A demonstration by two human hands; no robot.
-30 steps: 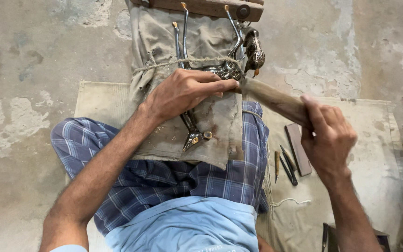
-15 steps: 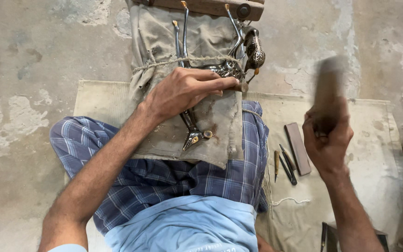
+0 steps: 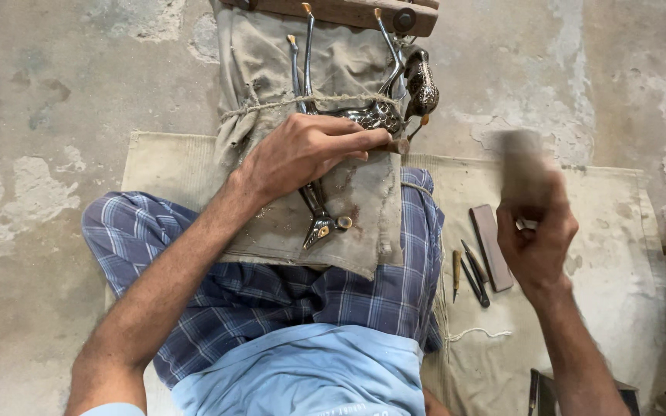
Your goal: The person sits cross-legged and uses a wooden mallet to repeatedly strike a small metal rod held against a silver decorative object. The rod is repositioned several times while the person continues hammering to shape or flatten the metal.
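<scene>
My left hand [image 3: 310,150] grips a thin chisel-like tool, its tip pressed against a patterned metal piece [image 3: 371,117] clamped on a cloth-covered work block [image 3: 271,223]. A small ornate metal bird figure [image 3: 422,81] sits at the block's upper right. My right hand [image 3: 537,235] holds a wooden mallet [image 3: 522,162], raised and blurred, to the right of the block. Metal pincers [image 3: 317,212] lie on the cloth below my left hand.
A wooden bar [image 3: 348,11] crosses the top of the block. On the mat [image 3: 618,293] to the right lie a flat sharpening stone [image 3: 492,246] and several small chisels [image 3: 468,273]. My legs in checked cloth [image 3: 271,300] sit below the block. Cracked concrete floor surrounds.
The mallet, down against the tool one second ago, has swung up and away to the right in my right hand. My left hand has stayed in place on the tool.
</scene>
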